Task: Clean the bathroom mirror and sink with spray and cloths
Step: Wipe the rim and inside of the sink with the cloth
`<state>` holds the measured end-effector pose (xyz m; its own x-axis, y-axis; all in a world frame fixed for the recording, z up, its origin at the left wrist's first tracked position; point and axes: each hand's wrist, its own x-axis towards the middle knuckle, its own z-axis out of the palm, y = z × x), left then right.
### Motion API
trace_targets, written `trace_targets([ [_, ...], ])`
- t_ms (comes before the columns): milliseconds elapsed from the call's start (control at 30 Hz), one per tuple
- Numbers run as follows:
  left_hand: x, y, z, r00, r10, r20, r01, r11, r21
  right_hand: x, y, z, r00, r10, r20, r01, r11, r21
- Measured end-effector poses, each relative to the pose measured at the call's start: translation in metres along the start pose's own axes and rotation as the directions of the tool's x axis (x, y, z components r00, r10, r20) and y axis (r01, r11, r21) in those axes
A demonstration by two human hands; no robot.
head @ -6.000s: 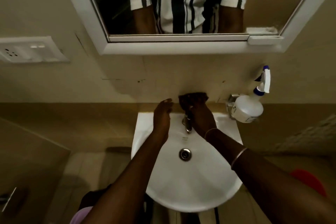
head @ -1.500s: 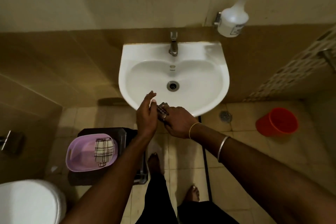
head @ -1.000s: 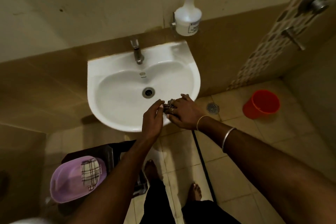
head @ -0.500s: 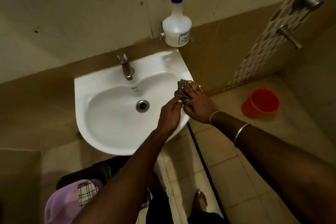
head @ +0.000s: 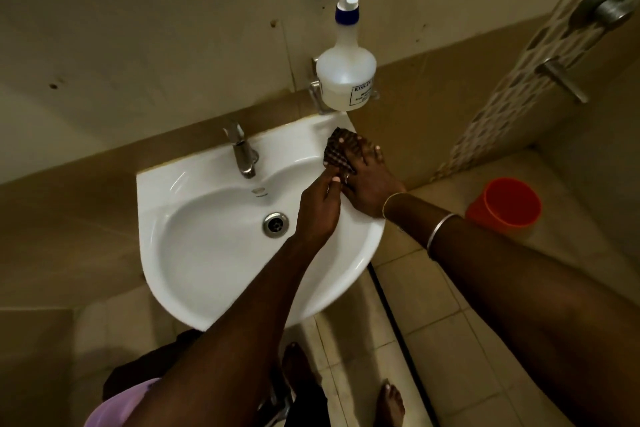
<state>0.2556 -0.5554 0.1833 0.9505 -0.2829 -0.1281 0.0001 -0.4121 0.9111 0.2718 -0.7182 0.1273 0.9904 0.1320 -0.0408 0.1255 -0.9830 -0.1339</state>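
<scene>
- As I look down through the head camera, the white sink (head: 194,253) fills the middle of my view, fixed against the wall.
- The checked cloth (head: 333,151) lies on the sink's flat rim at its back right corner, to the right of the tap (head: 243,154).
- The right hand (head: 369,184) lies flat on top of the cloth, fingers straight and spread, pressing it onto the rim. Its grip is apart, curled round nothing.
- The left hand (head: 317,208) reaches across the sink's bowl, just right of the drain (head: 275,224). Its fingers bend toward the cloth's near edge and touch the right hand. I cannot tell whether its grip pinches the cloth or only rests there.
- Two bangles (head: 440,229) circle the right wrist, just off the sink's right edge.
- The spray bottle (head: 346,80) stands in a metal holder on the wall just above the sink's back right corner, nozzle up, untouched.
- A red bucket (head: 504,203) sits on the floor to the right of the sink, well apart from it.
- A purple basin (head: 114,409) shows partly below the sink's front edge, beside the left forearm.
</scene>
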Motion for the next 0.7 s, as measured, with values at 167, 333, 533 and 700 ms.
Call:
trace_targets([
  [167,0.028,-0.005,-0.018,0.997,-0.022,-0.073,0.023,1.000,0.007,0.031,-0.004,0.002,0.994,-0.018,-0.107,0.014,0.999,-0.032],
  [333,0.043,-0.016,-0.036,0.987,-0.089,-0.134,0.088,0.996,-0.011,0.063,-0.020,0.006,0.988,0.020,-0.156,-0.019,1.000,0.011],
  [533,0.017,-0.043,-0.055,0.945,-0.026,-0.325,0.043,0.998,0.044,0.084,-0.079,0.007,0.987,0.057,-0.152,-0.045,0.996,0.084],
  [700,-0.009,-0.071,-0.076,0.895,-0.020,-0.446,0.039,0.999,0.033,0.086,-0.129,0.017,0.987,-0.047,-0.154,0.061,0.994,0.089],
])
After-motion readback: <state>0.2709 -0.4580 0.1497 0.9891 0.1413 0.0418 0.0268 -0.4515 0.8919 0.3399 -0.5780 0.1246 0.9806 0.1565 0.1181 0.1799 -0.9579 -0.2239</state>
